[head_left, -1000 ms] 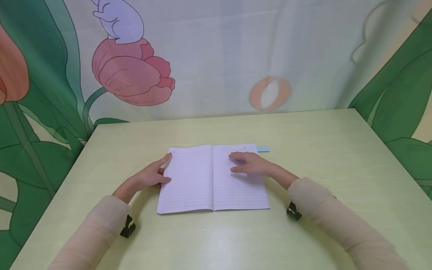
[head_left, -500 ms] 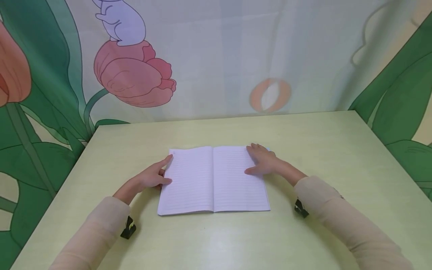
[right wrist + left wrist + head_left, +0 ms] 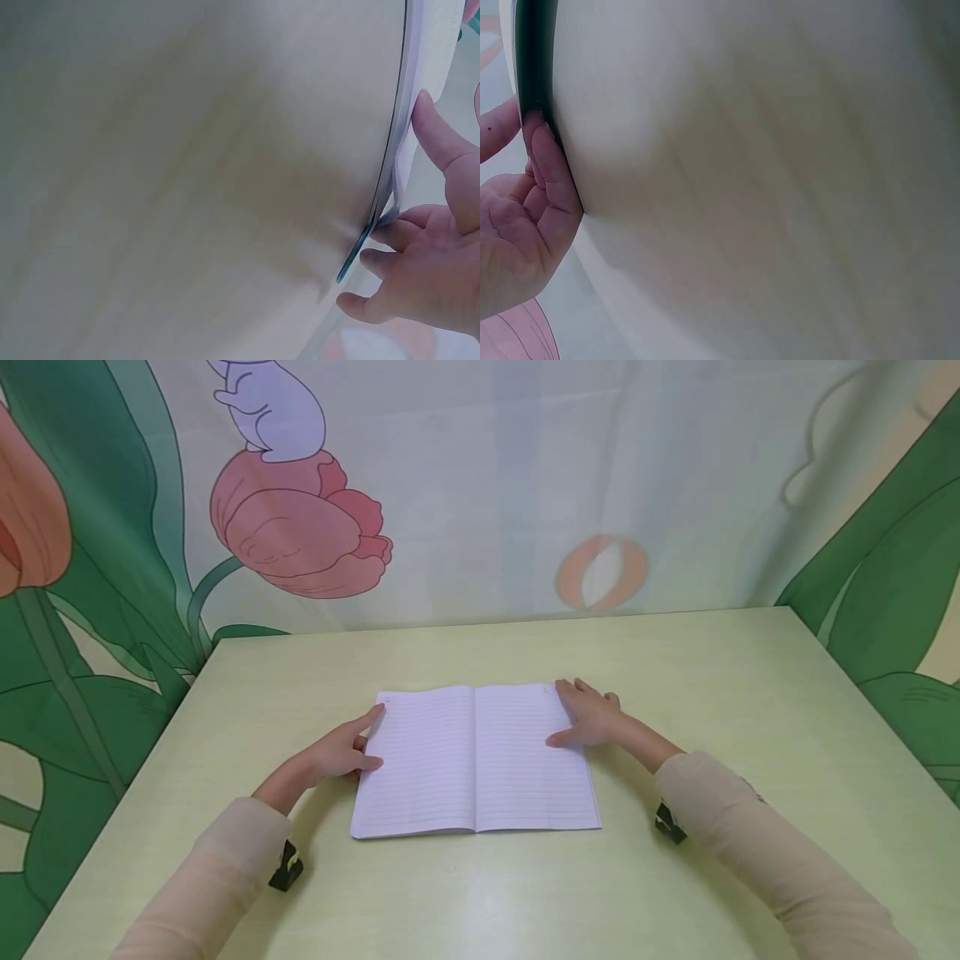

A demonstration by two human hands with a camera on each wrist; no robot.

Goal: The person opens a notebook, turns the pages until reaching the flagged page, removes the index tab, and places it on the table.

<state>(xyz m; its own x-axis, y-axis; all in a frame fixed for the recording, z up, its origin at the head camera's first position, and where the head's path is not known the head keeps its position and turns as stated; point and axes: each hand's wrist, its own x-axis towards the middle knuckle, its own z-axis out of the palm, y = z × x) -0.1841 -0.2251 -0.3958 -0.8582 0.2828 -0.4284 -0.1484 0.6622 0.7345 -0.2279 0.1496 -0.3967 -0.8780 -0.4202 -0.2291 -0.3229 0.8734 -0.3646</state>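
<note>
An open notebook (image 3: 427,768) with lined pages lies on the table, its centre fold facing me. My left hand (image 3: 337,752) holds its left edge, thumb and index finger over the page and the other fingers curled at the side. In the left wrist view those fingers (image 3: 547,161) lie against the dark green cover (image 3: 536,52). My right hand (image 3: 588,714) rests with spread fingers on the upper right corner, thumb on the page. The right wrist view shows the page edge (image 3: 405,165) bending near the index finger and a thin teal strip (image 3: 354,259) sticking out beside the fingers.
The pale wooden table (image 3: 480,902) spreads around the notebook. Behind it hangs a curtain (image 3: 480,485) printed with flowers, leaves and a rabbit. A small black device (image 3: 285,867) sits under the left wrist, another black device (image 3: 670,823) under the right.
My right hand has moved right and away from me, from over the right page to its upper right corner, covering the blue strip in the head view. The left hand stays in place.
</note>
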